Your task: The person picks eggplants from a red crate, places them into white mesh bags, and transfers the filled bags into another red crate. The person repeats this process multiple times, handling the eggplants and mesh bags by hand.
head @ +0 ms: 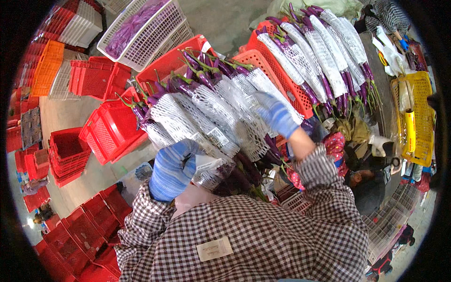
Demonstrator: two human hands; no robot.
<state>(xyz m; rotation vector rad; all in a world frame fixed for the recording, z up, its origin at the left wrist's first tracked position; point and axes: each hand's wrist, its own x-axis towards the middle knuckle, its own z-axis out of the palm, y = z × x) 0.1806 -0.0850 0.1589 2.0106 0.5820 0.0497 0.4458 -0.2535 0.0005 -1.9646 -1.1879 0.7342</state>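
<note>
My left hand (172,170), in a blue striped knit glove, is curled at the near end of the eggplant row. A whitish label strip (208,163) sticks out from its fingers. Over the row's right side is my right hand (277,114), in a matching glove; motion blurs its fingers, and whether they touch anything cannot be made out. Beneath and between both hands lie several bundles of long purple eggplants (211,109) in white foam netting and clear film, stems pointing away. Printed labels (217,137) sit on some bundles.
More netted eggplants (322,56) lie across a red crate (282,67) at upper right. White crates (155,38) stand behind, one holding purple film-covered contents. Stacked red crates (68,155) fill the left side. A yellow basket (424,116) and another person's checked sleeve (387,16) are at right.
</note>
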